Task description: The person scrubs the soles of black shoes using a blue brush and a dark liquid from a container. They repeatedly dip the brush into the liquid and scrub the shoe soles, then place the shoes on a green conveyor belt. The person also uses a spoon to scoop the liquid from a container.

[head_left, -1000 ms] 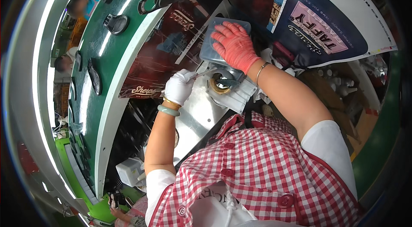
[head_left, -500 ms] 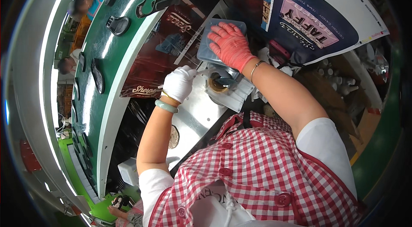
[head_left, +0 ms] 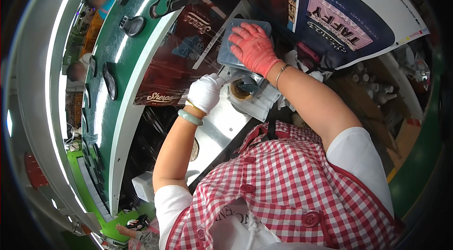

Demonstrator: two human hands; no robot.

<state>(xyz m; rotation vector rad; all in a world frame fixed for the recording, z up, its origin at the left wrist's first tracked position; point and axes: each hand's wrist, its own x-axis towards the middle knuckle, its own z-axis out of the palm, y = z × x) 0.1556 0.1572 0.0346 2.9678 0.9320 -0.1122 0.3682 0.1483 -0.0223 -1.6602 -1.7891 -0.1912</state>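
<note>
Pressing down with our right hand (head_left: pixel 253 48), gloved in red, we have the palm and spread fingers flat on a pale blue-grey plastic plate (head_left: pixel 234 42) that lies on the dark printed sheets (head_left: pixel 188 51) at the far side of the bench; the hand is fully open and grips nothing, it only bears on the plate. Our left hand (head_left: pixel 205 92), in a white glove with a green bangle (head_left: pixel 189 117) at the wrist, is curled loosely and seems to pinch something small at its fingertips, though we cannot tell what. It sits just beside a round brown part (head_left: pixel 242 90) in a clear tray (head_left: pixel 257 103), which rests on the metal plate (head_left: pixel 214 132) before us.

We judge the blue-grey plate to be light, thin and fairly stiff, with a smooth face that could slide on the glossy sheets below. Taking it by its edges or a corner looks safer than lifting from the flat face. A green conveyor (head_left: pixel 127 61) carrying black parts (head_left: pixel 132 25) curves past on our left.
</note>
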